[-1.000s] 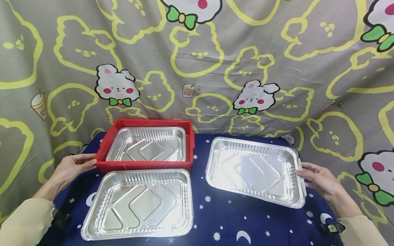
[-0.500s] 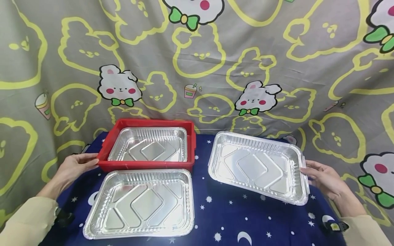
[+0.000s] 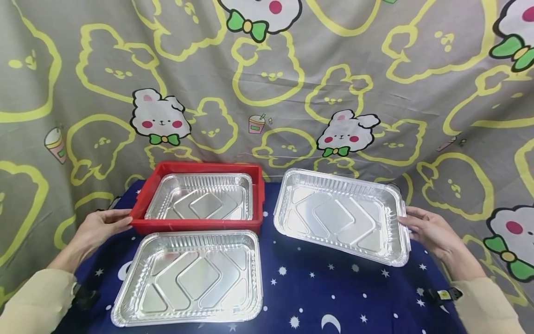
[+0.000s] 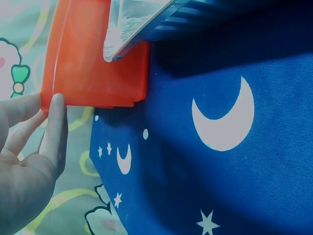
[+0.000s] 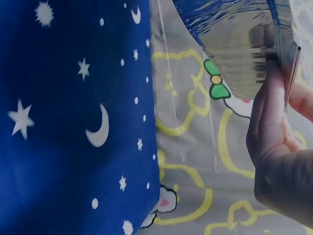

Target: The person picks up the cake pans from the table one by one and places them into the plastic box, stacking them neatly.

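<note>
At the left, my left hand [image 3: 93,232] pinches the front left corner of a red plastic bin [image 3: 196,226]. The left wrist view shows the thumb on the near side of the bin's wall [image 4: 88,73]. A shallow aluminium foil pan [image 3: 202,204] lies inside the bin. Another foil pan [image 3: 198,278], right in front of the bin, overlaps its front side in the left wrist view. My right hand [image 3: 434,234] grips the right rim of a third foil pan [image 3: 338,215], thumb inside and fingers underneath. That pan hangs tilted over the table, its left end farther back.
A dark blue cloth [image 3: 317,297] with white moons and stars covers the table. Behind and around it hangs a grey curtain [image 3: 288,60] printed with yellow outlines and white rabbits.
My right hand has raised its foil pan and shifted it back and slightly left. The left hand keeps its pinch on the bin, and the other pans stay put.
</note>
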A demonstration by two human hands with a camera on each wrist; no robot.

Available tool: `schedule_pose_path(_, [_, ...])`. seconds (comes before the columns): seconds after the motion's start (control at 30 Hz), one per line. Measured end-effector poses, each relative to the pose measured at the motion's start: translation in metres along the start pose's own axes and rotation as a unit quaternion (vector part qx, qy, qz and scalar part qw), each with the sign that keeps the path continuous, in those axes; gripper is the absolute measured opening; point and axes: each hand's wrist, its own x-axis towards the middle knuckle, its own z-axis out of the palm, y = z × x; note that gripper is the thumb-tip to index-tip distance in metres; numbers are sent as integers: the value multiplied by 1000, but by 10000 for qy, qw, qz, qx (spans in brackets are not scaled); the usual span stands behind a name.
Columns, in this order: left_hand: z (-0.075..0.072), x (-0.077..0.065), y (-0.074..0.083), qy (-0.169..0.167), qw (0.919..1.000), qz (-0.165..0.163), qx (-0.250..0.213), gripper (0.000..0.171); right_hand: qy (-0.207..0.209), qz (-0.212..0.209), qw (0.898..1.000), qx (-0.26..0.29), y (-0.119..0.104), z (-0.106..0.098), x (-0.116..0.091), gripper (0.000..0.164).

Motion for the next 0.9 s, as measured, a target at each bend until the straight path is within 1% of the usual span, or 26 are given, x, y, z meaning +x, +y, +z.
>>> schedule_pose_path(0.07, [0, 0, 0, 8, 10000, 5, 5, 70, -13, -4, 10000, 87, -3, 5, 3, 36])
schedule_pose_path(0.37, [0, 0, 1, 30, 10000, -14, 24, 71, -104, 30, 9999, 90, -13, 26, 18, 34])
schedule_pose_path(0.53, [0, -1, 2, 8, 10000, 10, -3, 69, -48, 104, 9999, 72, -15, 37, 26, 30])
schedule_pose_path(0.67, [-1, -1, 3, -10, 10000, 49, -7, 69, -116, 86, 9998, 139, -16, 44, 33, 30])
schedule_pose_path(0.9, [0, 0, 3, 2, 10000, 8, 1, 69, -126, 147, 9998, 75, -18, 57, 42, 29])
